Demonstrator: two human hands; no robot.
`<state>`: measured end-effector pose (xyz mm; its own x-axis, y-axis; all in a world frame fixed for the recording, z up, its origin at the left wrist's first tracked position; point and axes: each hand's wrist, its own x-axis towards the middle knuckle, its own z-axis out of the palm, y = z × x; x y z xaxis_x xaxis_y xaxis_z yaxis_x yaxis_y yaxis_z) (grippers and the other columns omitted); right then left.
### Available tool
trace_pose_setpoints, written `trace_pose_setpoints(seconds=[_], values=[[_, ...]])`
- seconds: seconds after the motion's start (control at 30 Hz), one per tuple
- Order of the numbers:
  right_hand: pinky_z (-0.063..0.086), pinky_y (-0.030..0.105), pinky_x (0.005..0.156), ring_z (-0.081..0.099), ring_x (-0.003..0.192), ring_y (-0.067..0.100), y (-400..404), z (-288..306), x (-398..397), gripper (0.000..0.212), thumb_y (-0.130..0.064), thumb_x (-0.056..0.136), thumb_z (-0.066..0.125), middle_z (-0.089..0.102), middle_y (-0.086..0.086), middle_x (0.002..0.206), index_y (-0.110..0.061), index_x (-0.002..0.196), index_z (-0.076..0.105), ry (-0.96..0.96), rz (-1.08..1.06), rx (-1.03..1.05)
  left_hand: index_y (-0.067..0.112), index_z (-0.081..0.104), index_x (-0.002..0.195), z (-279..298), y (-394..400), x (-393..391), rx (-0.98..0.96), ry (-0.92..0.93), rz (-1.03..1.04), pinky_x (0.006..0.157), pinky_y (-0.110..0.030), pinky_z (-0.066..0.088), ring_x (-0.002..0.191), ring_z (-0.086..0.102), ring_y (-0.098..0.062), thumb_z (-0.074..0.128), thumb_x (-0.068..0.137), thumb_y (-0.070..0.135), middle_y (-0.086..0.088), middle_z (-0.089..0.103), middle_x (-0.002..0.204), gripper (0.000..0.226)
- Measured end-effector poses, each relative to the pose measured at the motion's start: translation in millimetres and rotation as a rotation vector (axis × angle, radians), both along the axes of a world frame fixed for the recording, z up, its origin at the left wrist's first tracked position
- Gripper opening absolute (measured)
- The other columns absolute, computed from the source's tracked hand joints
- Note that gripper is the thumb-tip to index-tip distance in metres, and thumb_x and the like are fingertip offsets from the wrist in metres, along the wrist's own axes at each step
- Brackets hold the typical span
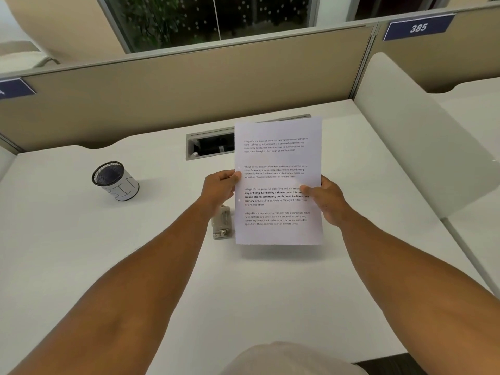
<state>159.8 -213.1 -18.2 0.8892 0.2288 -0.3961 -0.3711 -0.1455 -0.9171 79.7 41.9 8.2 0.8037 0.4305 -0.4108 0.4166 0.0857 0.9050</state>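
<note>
The left hand (219, 189) and the right hand (328, 201) hold a sheet of paper (278, 158) up over the white desk (135, 253), words facing the person. Each hand pinches one side edge, thumb in front and the other fingers curled behind. A small metal punch (221, 224) lies under the left hand, and a mesh cup (116, 181) stands far to the left.

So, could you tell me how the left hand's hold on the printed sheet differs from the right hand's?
The left hand pinches the sheet at its left edge, higher up; the right hand grips the right edge, lower down. The left thumb only reaches the margin, while the right thumb lies over the printed text. Both hold the sheet off the desk, thumbs in front.
</note>
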Motion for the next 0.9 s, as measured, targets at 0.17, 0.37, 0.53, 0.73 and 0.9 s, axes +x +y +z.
trace_pose_setpoints(seconds=[0.17, 0.37, 0.53, 0.73, 0.9], values=[[0.053, 0.038, 0.092, 0.069, 0.099, 0.023, 1.1, -0.5, -1.4, 0.027, -0.009, 0.082, 0.071, 0.072, 0.002, 0.111, -0.027, 0.102, 0.067, 0.004, 0.002, 0.004, 0.025, 0.071, 0.089, 1.8, 0.9, 4.1, 0.005, -0.017, 0.028, 0.069, -0.022, 0.050, 0.087, 0.069, -0.011, 0.069, 0.092, 0.034, 0.008, 0.074, 0.094, 0.010], [0.053, 0.041, 0.094, 0.068, 0.102, 0.026, 1.3, -0.3, -0.1, 0.024, -0.010, 0.082, 0.071, 0.073, 0.000, 0.106, -0.028, 0.098, 0.067, 0.005, 0.008, -0.021, 0.023, 0.070, 0.092, 0.1, 0.9, 5.6, -0.015, 0.002, 0.025, 0.068, -0.020, 0.050, 0.089, 0.069, -0.010, 0.067, 0.094, 0.034, 0.007, 0.074, 0.098, 0.012], [0.053, 0.044, 0.095, 0.068, 0.104, 0.027, -0.7, -1.0, 0.7, 0.031, -0.009, 0.080, 0.071, 0.073, 0.001, 0.109, -0.026, 0.105, 0.068, 0.015, -0.025, 0.011, 0.018, 0.069, 0.108, -6.4, 0.4, 2.8, -0.019, 0.064, -0.042, 0.088, -0.031, 0.050, 0.094, 0.069, -0.014, 0.068, 0.094, 0.022, -0.001, 0.074, 0.109, 0.015], [0.054, 0.043, 0.093, 0.069, 0.101, 0.026, -3.9, -1.0, 4.2, 0.027, -0.009, 0.080, 0.071, 0.073, 0.000, 0.107, -0.028, 0.099, 0.067, 0.022, -0.038, -0.017, 0.010, 0.068, 0.115, -10.3, -4.5, -2.9, -0.001, 0.065, -0.103, 0.082, -0.024, 0.055, 0.090, 0.069, -0.016, 0.068, 0.094, 0.018, -0.007, 0.074, 0.108, 0.023], [0.054, 0.032, 0.078, 0.068, 0.092, 0.020, -8.5, -0.4, 4.8, 0.024, -0.006, 0.083, 0.064, 0.071, 0.001, 0.107, -0.028, 0.094, 0.064, 0.016, -0.023, -0.088, 0.009, 0.070, 0.109, -12.9, -9.4, 1.4, 0.033, 0.075, -0.094, 0.086, -0.027, 0.056, 0.093, 0.071, -0.020, 0.071, 0.091, 0.017, -0.009, 0.075, 0.108, 0.019]])
